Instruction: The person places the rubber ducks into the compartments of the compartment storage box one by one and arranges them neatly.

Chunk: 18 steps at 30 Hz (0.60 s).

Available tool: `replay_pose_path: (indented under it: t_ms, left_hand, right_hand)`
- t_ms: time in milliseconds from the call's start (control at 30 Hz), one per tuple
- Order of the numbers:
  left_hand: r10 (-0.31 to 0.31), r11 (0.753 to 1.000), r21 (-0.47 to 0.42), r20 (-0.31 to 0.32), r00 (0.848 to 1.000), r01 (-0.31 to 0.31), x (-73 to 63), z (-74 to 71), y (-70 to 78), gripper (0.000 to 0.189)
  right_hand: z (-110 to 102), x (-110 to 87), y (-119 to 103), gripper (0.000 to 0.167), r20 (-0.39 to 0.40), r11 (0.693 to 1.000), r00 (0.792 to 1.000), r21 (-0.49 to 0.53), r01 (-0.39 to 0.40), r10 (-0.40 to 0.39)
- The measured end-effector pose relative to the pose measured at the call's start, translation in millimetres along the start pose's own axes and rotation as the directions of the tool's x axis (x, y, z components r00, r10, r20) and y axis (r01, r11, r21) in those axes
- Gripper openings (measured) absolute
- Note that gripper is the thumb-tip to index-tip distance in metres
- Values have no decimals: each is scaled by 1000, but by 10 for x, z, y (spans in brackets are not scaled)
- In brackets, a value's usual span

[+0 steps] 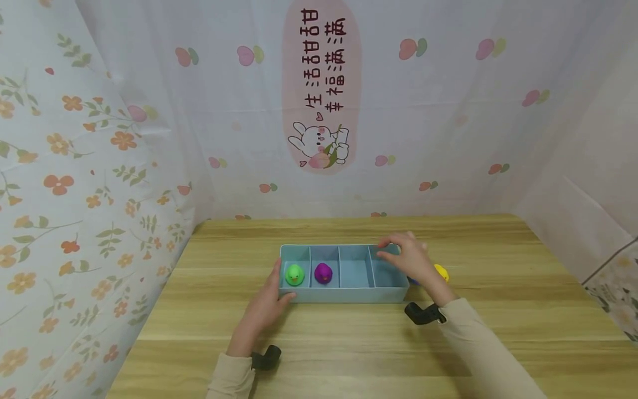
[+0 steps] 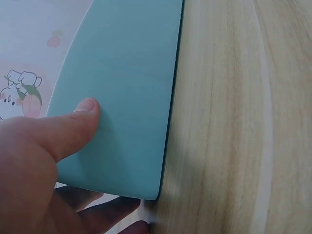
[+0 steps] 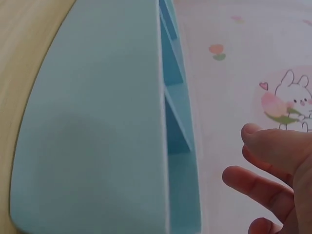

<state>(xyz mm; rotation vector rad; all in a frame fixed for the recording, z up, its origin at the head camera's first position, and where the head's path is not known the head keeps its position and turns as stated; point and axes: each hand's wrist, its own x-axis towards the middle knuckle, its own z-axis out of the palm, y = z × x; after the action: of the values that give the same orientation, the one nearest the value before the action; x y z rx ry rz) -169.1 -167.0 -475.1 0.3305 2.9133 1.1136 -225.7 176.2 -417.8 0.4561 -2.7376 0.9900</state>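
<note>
A light-blue box [image 1: 344,295] with a row of compartments stands on the wooden table. In its leftmost compartment is a green rubber duck [image 1: 294,275], and a purple rubber duck [image 1: 323,274] sits in the one beside it. My left hand [image 1: 264,305] holds the box's left front corner, its thumb [image 2: 83,124] on the front wall and its fingers around the end. Over the rightmost compartment hovers my right hand [image 1: 411,260], thumb and fingers apart, holding nothing. A yellow toy [image 1: 441,272] and a bit of something blue [image 1: 412,281] show partly behind the right hand and wrist.
The wooden tabletop [image 1: 344,343] extends around the box. A printed cloth [image 1: 219,111] hangs behind it, and a flowered cloth [image 1: 89,221] lines the left side. Each wrist bears a black mount [image 1: 421,313].
</note>
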Motion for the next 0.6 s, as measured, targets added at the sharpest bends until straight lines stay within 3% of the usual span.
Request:
replay_pose_path:
  t_ms: [600]
  left_hand:
    - [24,1000,-10,1,1000,-24,-2,-6,3,85]
  right_hand:
    - [-256,-153,334,12,-65,997,996,-20,-69,68]
